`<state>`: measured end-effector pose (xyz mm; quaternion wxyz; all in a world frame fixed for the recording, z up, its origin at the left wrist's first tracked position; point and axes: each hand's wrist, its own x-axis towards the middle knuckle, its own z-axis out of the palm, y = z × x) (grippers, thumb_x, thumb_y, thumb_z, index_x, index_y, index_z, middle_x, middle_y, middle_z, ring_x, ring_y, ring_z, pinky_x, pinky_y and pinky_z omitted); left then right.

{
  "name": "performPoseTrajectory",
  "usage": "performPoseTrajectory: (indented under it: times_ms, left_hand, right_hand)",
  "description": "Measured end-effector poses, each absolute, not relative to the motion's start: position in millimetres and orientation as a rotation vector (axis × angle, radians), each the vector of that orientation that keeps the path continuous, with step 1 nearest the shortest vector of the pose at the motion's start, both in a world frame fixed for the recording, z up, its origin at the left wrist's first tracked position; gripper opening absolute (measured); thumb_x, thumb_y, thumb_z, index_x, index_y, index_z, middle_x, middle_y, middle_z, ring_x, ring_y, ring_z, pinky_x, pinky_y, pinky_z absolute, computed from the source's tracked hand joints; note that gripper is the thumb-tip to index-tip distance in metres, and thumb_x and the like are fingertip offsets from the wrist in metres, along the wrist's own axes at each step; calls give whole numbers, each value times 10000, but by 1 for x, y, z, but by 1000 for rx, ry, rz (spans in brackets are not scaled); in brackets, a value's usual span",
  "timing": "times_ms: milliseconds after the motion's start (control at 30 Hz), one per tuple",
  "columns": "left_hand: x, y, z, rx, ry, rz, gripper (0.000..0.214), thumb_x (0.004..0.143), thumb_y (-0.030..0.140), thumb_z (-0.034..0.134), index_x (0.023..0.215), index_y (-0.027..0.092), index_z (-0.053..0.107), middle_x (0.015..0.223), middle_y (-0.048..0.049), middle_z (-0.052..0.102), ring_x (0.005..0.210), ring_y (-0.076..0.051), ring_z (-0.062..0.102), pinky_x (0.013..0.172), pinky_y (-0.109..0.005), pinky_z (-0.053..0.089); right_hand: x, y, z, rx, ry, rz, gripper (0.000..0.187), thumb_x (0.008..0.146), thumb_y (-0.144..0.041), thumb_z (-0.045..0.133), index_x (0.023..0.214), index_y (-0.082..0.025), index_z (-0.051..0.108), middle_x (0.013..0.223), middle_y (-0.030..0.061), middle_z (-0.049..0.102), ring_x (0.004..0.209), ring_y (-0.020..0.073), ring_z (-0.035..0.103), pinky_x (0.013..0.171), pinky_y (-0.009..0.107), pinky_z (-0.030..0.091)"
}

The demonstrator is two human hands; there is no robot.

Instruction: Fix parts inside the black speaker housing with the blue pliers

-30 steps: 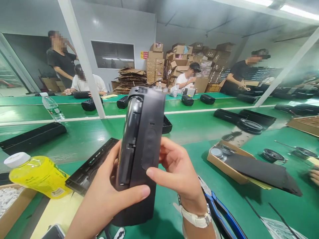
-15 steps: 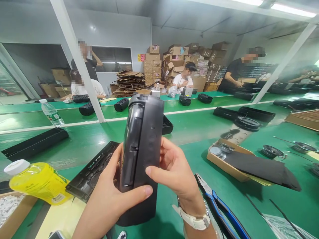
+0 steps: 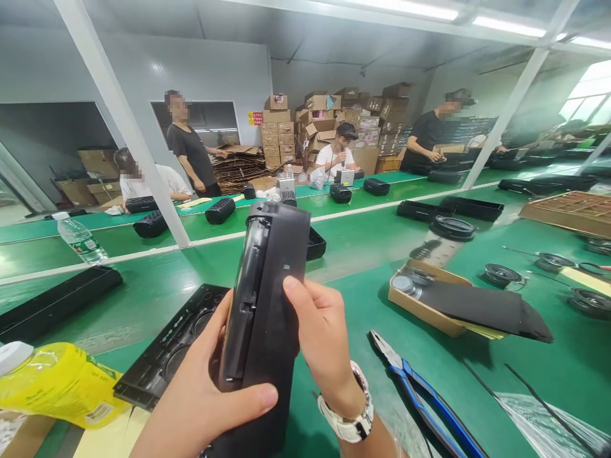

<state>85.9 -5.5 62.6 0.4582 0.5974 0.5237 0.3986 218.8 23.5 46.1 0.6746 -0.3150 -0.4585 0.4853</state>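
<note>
A black speaker housing (image 3: 272,299) stands tilted in front of me, its long side face and a glossy strip turned my way. My left hand (image 3: 205,388) is wrapped around its lower left, thumb across the side face. With the thumb pressed on that face near a small slot, my right hand (image 3: 324,337) grips the right edge; its other fingers are curled and partly hidden. Behind my left hand lies a black speaker panel (image 3: 184,340) with round grilles. Blue-handled pliers (image 3: 415,388) rest on the green bench to the right of my right hand.
At left are a yellow drink bottle (image 3: 62,385), a long black housing (image 3: 57,302) and a clear water bottle (image 3: 81,238). A cardboard tray (image 3: 424,312) with black sheets and several loose speaker drivers (image 3: 501,275) sit at right. Co-workers (image 3: 334,156) are across the line.
My right thumb has moved up the side face to near the slot, and the housing sits slightly lower. The view has shifted. A standing co-worker has lowered an arm.
</note>
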Motion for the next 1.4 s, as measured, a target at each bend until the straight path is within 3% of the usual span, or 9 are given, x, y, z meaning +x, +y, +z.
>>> performPoseTrajectory:
  times_ms: [233, 433, 567, 700, 800, 933, 1067, 1267, 1400]
  left_hand:
    - [80, -1, 60, 1411, 1248, 959, 950, 521, 467, 759, 1334, 228, 330, 1196, -64, 549, 961, -248, 581, 745, -278, 522]
    - [80, -2, 61, 1389, 1189, 946, 977, 508, 450, 764, 1340, 228, 301, 1109, -57, 591, 880, -229, 595, 694, -270, 515]
    - [81, -3, 60, 1349, 1096, 996, 849, 521, 424, 745, 1274, 223, 408, 1143, -43, 582, 928, -231, 582, 709, -246, 502]
    - [77, -2, 59, 1324, 1035, 995, 801, 514, 395, 753, 1232, 239, 435, 1035, -21, 611, 905, -216, 573, 703, -232, 487]
    - [75, 0, 58, 1366, 963, 895, 782, 523, 413, 743, 1213, 205, 439, 879, -31, 614, 769, -199, 570, 620, -238, 468]
    - [80, 3, 53, 1398, 1057, 988, 918, 493, 398, 776, 1287, 206, 358, 967, -49, 602, 900, -247, 562, 694, -276, 475]
    - [82, 4, 49, 1385, 1162, 1110, 1019, 487, 419, 784, 1338, 199, 268, 914, -40, 616, 820, -229, 577, 678, -289, 476]
    - [68, -6, 53, 1352, 1244, 1178, 1092, 441, 416, 809, 1358, 240, 243, 923, -35, 632, 823, -246, 604, 696, -312, 496]
    - [68, -14, 61, 1248, 1100, 1248, 900, 449, 408, 791, 1250, 210, 432, 944, -47, 653, 937, -283, 598, 759, -311, 508]
  right_hand:
    - [229, 26, 52, -597, -1246, 1219, 269, 841, -367, 538, 665, -167, 504, 564, -22, 471, 509, 100, 443, 480, 223, 395]
    - [242, 21, 55, -570, -1420, 1236, 57, 742, -188, 554, 785, -175, 589, 700, -4, 555, 620, 123, 508, 588, 250, 445]
    - [246, 19, 58, -537, -1512, 1227, 222, 674, -99, 565, 877, -183, 600, 762, 0, 585, 690, 137, 540, 618, 242, 451]
    - [245, 21, 57, -496, -1414, 1323, 176, 677, -143, 622, 852, -157, 624, 758, 10, 610, 618, 118, 542, 541, 215, 453]
    - [239, 24, 54, -452, -1302, 1407, 148, 747, -272, 616, 732, -124, 607, 596, 3, 575, 452, 110, 512, 408, 211, 413]
    - [230, 25, 49, -656, -1217, 1064, 364, 870, -371, 503, 596, -131, 520, 529, -15, 491, 473, 85, 464, 428, 189, 370]
    - [229, 21, 49, -622, -1431, 1057, 140, 867, -272, 539, 957, -176, 584, 828, 9, 601, 734, 122, 550, 696, 230, 484]
    - [232, 13, 51, -376, -1533, 1283, 341, 864, -213, 536, 1204, -210, 515, 1056, 65, 610, 950, 184, 577, 849, 331, 465]
    - [236, 10, 51, -239, -1601, 1332, 397, 851, -243, 564, 1246, -244, 516, 1109, 62, 609, 994, 195, 568, 878, 349, 446]
